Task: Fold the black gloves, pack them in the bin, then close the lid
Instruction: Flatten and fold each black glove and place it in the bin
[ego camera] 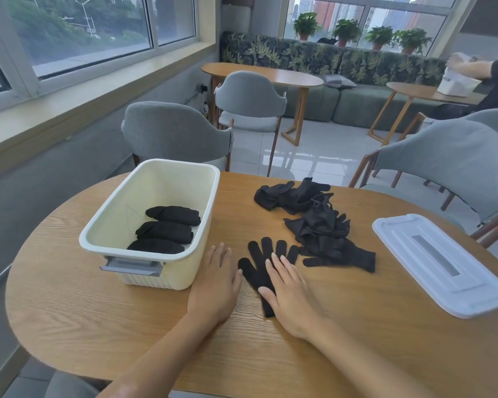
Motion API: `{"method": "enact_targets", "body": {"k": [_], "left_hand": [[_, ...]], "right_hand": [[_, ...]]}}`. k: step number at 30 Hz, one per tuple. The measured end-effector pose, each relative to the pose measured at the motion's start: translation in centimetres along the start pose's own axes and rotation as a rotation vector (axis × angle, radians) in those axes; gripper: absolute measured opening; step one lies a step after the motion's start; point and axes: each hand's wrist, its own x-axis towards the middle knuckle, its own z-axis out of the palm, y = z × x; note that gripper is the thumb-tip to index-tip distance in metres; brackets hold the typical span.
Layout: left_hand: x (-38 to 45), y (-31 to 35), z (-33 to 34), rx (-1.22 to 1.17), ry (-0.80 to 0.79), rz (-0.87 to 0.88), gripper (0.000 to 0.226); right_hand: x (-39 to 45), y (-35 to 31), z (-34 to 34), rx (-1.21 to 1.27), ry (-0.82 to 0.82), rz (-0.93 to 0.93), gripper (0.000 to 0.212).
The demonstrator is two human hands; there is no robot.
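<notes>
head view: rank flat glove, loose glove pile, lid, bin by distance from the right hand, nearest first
1. Flat glove: under the right hand, touching.
2. Loose glove pile: just beyond the fingertips, slightly right.
3. Bin to the left and lid to the right: too close to call.

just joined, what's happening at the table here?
A person is folding black knit gloves and packing them into a cream plastic bin. Three folded black bundles already lie inside it. The right hand lies flat on a spread-out black glove on the round wooden table, with the left hand flat on the wood beside it. A loose pile of unfolded black gloves waits behind. The white plastic lid lies off to the right, not yet on.
</notes>
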Motion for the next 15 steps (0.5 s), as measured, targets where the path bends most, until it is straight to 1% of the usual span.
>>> {"method": "enact_targets", "body": {"k": [3,5,7,8,10,12,13,15], "left_hand": [[0.0,0.0,0.0,0.006,0.002,-0.005,0.063],[0.0,0.0,0.1,0.001,-0.002,-0.009,0.063],[0.0,0.1,0.0,-0.005,-0.002,-0.007,0.062],[0.0,0.0,0.0,-0.008,-0.002,-0.005,0.062],[0.0,0.0,-0.1,-0.007,-0.007,0.000,0.062],[0.0,0.1,-0.1,-0.005,-0.012,0.001,0.062],[0.0,0.1,-0.1,-0.007,-0.013,0.000,0.062],[0.1,0.1,-0.1,-0.009,-0.013,-0.002,0.062]], "right_hand": [[-0.4,-0.5,0.0,-0.043,-0.009,0.006,0.073],[-0.4,-0.5,-0.1,-0.028,-0.032,0.008,0.073],[-0.2,-0.2,-0.5,0.040,-0.039,0.011,0.073],[-0.2,0.0,-0.8,0.108,-0.014,0.023,0.071],[-0.1,0.9,-2.0,0.289,0.127,0.077,0.060],[-0.1,2.5,-3.3,0.459,0.308,0.156,0.036],[-0.1,3.6,-3.9,0.511,0.390,0.198,0.025],[0.0,6.1,-4.8,0.551,0.526,0.287,0.018]]}}
